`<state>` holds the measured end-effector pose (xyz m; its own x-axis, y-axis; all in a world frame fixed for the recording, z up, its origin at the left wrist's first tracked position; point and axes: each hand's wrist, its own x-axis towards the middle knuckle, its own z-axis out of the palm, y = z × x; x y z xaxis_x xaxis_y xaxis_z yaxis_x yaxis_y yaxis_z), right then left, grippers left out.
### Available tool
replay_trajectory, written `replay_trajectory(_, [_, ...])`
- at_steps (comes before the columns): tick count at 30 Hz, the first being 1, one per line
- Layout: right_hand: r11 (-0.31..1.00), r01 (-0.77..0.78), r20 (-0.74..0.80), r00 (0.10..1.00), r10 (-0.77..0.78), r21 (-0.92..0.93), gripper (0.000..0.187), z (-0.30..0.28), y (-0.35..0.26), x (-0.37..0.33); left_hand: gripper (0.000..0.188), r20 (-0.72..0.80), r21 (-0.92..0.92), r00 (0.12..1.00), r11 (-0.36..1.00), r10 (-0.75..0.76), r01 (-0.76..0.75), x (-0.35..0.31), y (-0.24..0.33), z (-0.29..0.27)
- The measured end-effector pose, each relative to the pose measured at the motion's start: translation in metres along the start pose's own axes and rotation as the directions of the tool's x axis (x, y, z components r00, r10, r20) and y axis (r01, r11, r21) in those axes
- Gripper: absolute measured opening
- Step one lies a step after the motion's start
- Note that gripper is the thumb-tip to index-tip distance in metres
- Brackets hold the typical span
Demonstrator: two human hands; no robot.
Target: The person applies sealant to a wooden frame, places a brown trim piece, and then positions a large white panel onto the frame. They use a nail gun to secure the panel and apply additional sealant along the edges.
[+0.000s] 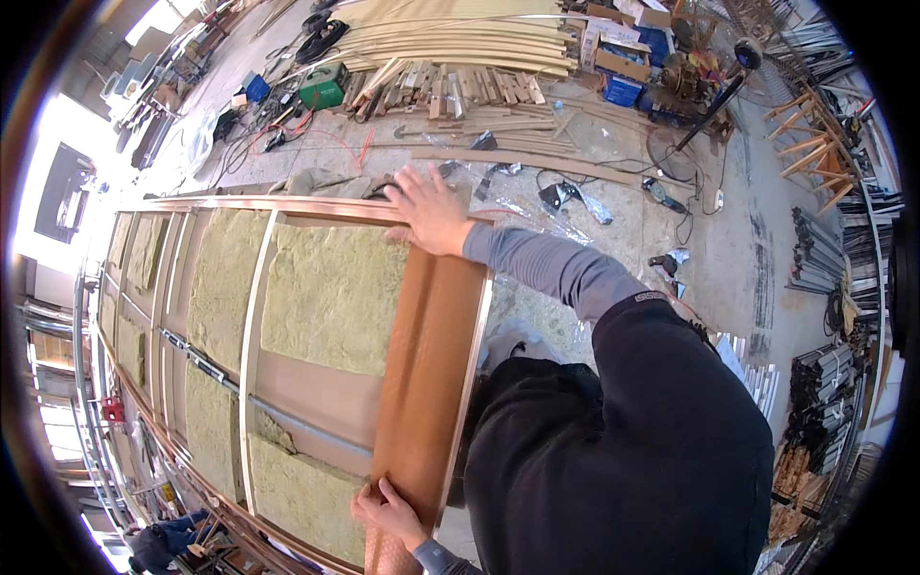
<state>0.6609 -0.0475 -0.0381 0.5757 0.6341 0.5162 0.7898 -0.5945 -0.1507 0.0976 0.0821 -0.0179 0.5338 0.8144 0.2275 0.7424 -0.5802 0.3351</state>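
Observation:
A long brown sheet [429, 364] with lengthwise folds or curls lies across the near end of a wooden-framed panel [251, 335]. Its lower end looks dimpled, like bubble wrap. My right hand [428, 213], fingers spread, rests at the panel's upper corner, over the sheet's far end. Toward the bottom, my left hand [391, 511] has its thumb and bent fingers closed at the sheet's left edge. Beside the sheet, yellow-green insulation batts [331, 297] fill parts of the frame. A bare tan board [321, 398] shows between them, crossed by a thin grey tube [311, 425].
Stacked boards [450, 38] and short wood offcuts [446, 91] lie on the floor beyond. A green case [324, 86], cables and cordless tools [565, 195] are scattered nearby. Metal profiles [824, 402] line the right side. Another person [168, 544] bends at the lower left.

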Motion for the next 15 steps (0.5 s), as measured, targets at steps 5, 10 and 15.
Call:
replay_trajectory(5, [0.939, 0.32, 0.019, 0.945, -0.325, 0.129, 0.08, -0.016, -0.076, -0.032, 0.044, -0.033, 0.118, 0.978, 0.973, 0.204, -0.199, 0.002, 0.023, 0.0])
replay_trajectory(10, [0.743, 0.436, -0.009, 0.865, -0.501, 0.507, 0.064, -0.009, -0.134, -0.063, 0.045, 0.051, -0.079, 0.996, 0.994, 0.08, -0.076, 0.0, 0.013, 0.01])
replay_trajectory(15, [0.644, 0.478, -0.009, 0.807, -0.591, 0.597, 0.03, -0.017, -0.151, -0.069, 0.043, -0.037, -0.008, 0.999, 1.0, 0.017, -0.018, -0.01, 0.001, 0.021])
